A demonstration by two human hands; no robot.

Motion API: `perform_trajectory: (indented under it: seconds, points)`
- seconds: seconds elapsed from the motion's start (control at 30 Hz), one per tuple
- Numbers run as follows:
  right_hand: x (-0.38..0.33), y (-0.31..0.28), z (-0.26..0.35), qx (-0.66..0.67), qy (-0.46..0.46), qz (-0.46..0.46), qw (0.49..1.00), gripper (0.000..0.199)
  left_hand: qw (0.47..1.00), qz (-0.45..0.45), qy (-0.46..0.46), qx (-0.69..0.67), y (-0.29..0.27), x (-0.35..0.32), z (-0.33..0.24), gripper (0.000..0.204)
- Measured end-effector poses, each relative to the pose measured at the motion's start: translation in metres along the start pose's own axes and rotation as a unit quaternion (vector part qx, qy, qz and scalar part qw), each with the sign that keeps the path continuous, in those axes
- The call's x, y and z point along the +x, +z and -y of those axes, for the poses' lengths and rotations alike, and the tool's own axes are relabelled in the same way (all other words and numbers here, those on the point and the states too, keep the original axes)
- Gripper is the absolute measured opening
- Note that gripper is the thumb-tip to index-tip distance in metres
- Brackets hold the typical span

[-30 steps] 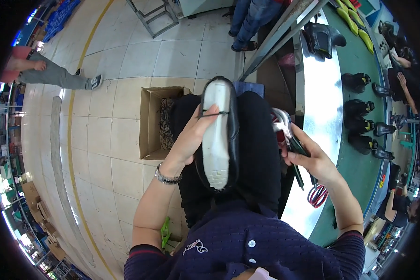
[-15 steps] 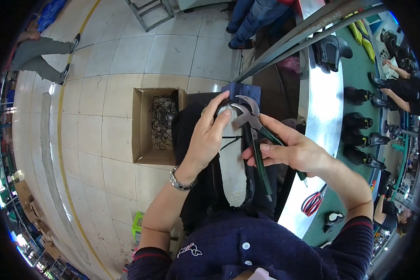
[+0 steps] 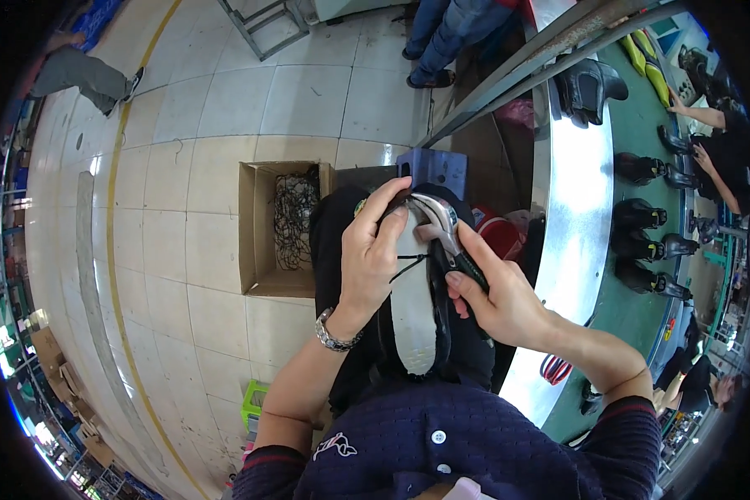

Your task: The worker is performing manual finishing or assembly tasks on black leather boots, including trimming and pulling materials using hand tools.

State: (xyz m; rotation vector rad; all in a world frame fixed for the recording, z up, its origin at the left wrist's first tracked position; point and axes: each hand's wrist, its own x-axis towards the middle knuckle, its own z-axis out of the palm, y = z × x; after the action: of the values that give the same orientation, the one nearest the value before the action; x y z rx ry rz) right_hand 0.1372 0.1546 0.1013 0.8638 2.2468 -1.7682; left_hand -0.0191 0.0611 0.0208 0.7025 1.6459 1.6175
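Only the head view to go on here, so here's what it's showing. You're holding a black shoe (image 3: 412, 308) upside down in your lap, pale insole board facing up, toe end pointing away from you toward the blue stool (image 3: 438, 169).

Biggest risk, as far as I can judge: those lasting pincers (image 3: 442, 229) are biting right at the toe edge, and your left fingertips are sitting just beside the metal head. If the tool is slipping off the leather, it's heading straight for those fingers. The shoe is also only resting against your legs, so a hard pull could be twisting it out of your grip.

Your left hand (image 3: 373, 254) is wrapping over the toe, fingers curled narrow and pressing on the upper, thumb along the side. There's a thin black thread or lace (image 3: 408, 267) crossing the insole just under it. Your right hand (image 3: 493, 304) is closed tight around the pincer handles, so it's full, not open at all.

Around you: a cardboard box (image 3: 262, 229) of dark tangled cords is sitting on the tile floor to your left, and a conveyor table (image 3: 642, 208) on your right is carrying more black boots (image 3: 642, 221). Other people's legs are showing at the top
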Motion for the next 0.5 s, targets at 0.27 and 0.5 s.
perform_trajectory:
  seconds: [0.27,0.5]
  points:
    - [0.001,-0.024,0.021,-0.228,0.010,0.053,0.972,0.058,0.983,0.019,-0.118,-0.139,-0.006,0.007,-0.002,0.032]
    - [0.005,-0.036,0.059,-0.284,-0.087,-0.020,0.955,0.065,1.000,-0.003,-0.015,0.008,-0.009,0.008,0.009,0.032]
